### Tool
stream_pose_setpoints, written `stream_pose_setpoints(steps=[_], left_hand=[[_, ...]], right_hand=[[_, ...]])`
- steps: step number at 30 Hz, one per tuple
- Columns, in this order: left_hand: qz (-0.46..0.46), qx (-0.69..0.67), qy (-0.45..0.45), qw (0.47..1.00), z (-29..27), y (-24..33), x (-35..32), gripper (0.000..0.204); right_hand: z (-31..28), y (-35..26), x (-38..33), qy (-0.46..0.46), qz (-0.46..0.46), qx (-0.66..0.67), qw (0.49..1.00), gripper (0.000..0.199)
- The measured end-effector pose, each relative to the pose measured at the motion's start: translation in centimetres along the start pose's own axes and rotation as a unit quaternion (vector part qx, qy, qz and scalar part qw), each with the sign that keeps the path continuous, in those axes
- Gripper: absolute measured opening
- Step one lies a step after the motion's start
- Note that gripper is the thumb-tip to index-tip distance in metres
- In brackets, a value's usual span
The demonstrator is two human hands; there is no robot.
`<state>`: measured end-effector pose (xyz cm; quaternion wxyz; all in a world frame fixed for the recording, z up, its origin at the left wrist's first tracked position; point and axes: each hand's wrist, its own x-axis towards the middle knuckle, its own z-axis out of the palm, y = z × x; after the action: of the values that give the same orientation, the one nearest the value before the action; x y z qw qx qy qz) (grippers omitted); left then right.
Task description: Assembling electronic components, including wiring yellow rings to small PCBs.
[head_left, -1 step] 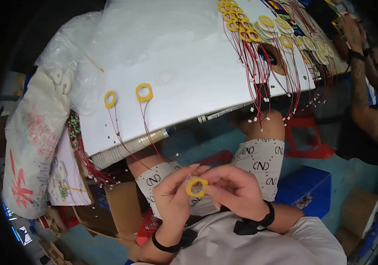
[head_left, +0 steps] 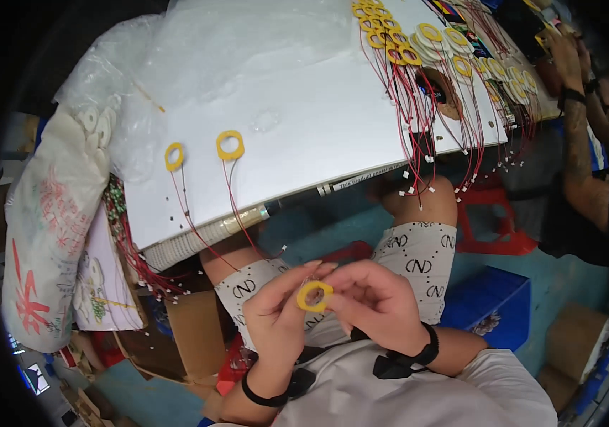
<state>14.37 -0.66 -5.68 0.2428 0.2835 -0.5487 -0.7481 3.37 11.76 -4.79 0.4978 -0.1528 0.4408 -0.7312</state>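
Observation:
Over my lap, both hands hold a yellow ring (head_left: 315,296) with an opening in its middle. My left hand (head_left: 276,313) closes on its left side, fingers and thumb bent around it. At its right edge, my right hand (head_left: 379,302) pinches it between thumb and fingers. Something clear and thin shows at the ring's upper edge, too small to make out. On the white table, two more yellow rings lie apart, one at the left (head_left: 174,156) and one nearer the middle (head_left: 230,145). Red and dark wires (head_left: 237,206) run from them over the table's near edge.
Several yellow rings (head_left: 382,28) with red wires are stacked at the table's far right, beside white discs (head_left: 454,43). A white sack (head_left: 48,235) and clear plastic sheeting (head_left: 126,85) are at the left. A blue bin (head_left: 493,306) stands at the right. Another person's arm (head_left: 575,107) reaches in.
The view has shifted very slightly, so the table and its rings sit a little differently in the picture. Both hands keep their grip on the yellow ring.

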Motion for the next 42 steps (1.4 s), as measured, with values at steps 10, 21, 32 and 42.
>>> stream_pose_setpoints(steps=[10, 21, 32, 42], left_hand=[[-0.043, -0.048, -0.098, 0.993, -0.9, 1.1, -0.8, 0.049], [-0.056, -0.109, -0.15, 0.981, -2.9, -1.3, -0.3, 0.05], [-0.039, -0.073, -0.098, 0.992, -2.0, -0.8, -0.2, 0.049], [-0.038, -0.011, -0.13, 0.991, -2.4, -0.8, -0.2, 0.049]], right_hand=[[-0.1, 0.3, 0.9, 0.061, -0.003, -0.036, 0.997, 0.018], [-1.0, 0.2, 1.1, 0.035, 0.037, 0.002, 0.999, 0.017], [-0.8, -0.2, 0.7, 0.036, 0.039, -0.043, 0.998, 0.022], [-1.0, 0.1, 0.7, 0.046, 0.052, -0.034, 0.997, 0.019]])
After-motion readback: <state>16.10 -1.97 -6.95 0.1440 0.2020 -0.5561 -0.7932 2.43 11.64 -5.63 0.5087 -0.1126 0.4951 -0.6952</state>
